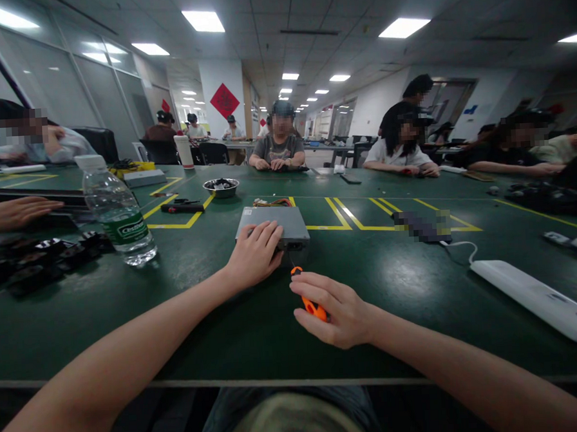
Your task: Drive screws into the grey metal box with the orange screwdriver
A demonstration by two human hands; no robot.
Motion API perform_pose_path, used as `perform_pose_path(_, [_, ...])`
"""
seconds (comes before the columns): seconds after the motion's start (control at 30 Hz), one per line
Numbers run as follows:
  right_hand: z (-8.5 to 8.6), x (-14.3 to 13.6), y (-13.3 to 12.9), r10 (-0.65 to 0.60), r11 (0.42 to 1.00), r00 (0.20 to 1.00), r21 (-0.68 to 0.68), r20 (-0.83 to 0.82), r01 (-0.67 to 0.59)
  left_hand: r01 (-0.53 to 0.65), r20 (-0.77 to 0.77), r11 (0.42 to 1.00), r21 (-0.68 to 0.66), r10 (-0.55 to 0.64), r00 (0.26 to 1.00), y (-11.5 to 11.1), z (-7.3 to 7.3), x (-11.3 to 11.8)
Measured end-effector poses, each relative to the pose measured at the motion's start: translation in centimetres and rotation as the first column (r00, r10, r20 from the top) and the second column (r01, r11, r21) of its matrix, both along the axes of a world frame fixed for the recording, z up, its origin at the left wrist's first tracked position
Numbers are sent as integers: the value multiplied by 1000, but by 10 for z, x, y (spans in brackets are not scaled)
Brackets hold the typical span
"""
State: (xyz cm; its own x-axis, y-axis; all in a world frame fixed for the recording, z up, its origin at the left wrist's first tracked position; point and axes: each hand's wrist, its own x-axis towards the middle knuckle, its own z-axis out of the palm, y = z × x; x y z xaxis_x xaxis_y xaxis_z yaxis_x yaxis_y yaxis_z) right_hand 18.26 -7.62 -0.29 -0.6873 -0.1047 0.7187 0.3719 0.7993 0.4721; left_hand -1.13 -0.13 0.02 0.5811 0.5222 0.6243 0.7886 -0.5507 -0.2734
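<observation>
A grey metal computer power supply (293, 223) sits flat on the green table, its socket side facing me and coloured wires at its far end. My left hand (254, 255) grips its near left part, fingers over the top and thumb down by the front face. In my right hand (340, 308) is an orange and black screwdriver (314, 309), the fingers wrapped around its handle. The thin shaft points toward the front face of the power supply. Whether its tip sits in a screw is too small to tell.
On the left stand a water bottle (123, 218) and dark parts (44, 258). Farther back are a metal bowl (221, 188) and a black tool (181, 207). A white power bank (534, 296) with a cable lies right. Co-workers sit around; one person's hand (22, 212) reaches in from the left.
</observation>
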Motion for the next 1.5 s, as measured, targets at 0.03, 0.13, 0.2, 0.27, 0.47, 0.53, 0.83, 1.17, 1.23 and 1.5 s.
perform_pose_path(0.03, [1, 0, 0, -23, 1000, 1000, -21, -19, 22, -1, 3, 1000, 1, 1, 1000, 0, 0, 0])
perform_pose_path(0.13, [0, 0, 0, -84, 996, 992, -35, -95, 81, -5, 10, 1000, 1, 5, 1000, 1, 0, 0])
perform_pose_path(0.2, [-1, -1, -1, -80, 997, 992, 7, -93, 81, -6, 8, 1000, 0, 6, 1000, 0, 0, 0])
perform_pose_path(0.27, [-1, -1, -1, -68, 997, 996, 39, -66, 70, -4, 6, 1000, 2, 4, 1000, 0, 0, 0])
perform_pose_path(0.47, [-1, 7, 2, -89, 994, 996, -61, -24, 88, -9, -4, 1000, 9, 9, 1000, -2, 2, 0])
perform_pose_path(0.53, [-1, 9, 4, -108, 991, 993, -79, -49, 103, -5, -1, 1000, 9, 5, 1000, -1, 1, 0])
perform_pose_path(0.83, [-7, 12, 7, -94, 985, 993, -154, -67, 83, 6, 7, 1000, 4, -6, 1000, 0, 1, 0])
perform_pose_path(1.17, [-3, 14, 5, -78, 994, 996, -83, -46, 74, 1, 17, 1000, 2, -1, 1000, 0, 0, 1])
perform_pose_path(1.23, [-4, 14, 5, -48, 993, 998, -107, -35, 44, -1, 18, 1000, 4, 1, 1000, 0, 0, 0])
perform_pose_path(1.5, [2, 13, 5, -124, 992, 990, -31, -68, 122, -3, 5, 1000, 5, 3, 1000, -1, 0, 0])
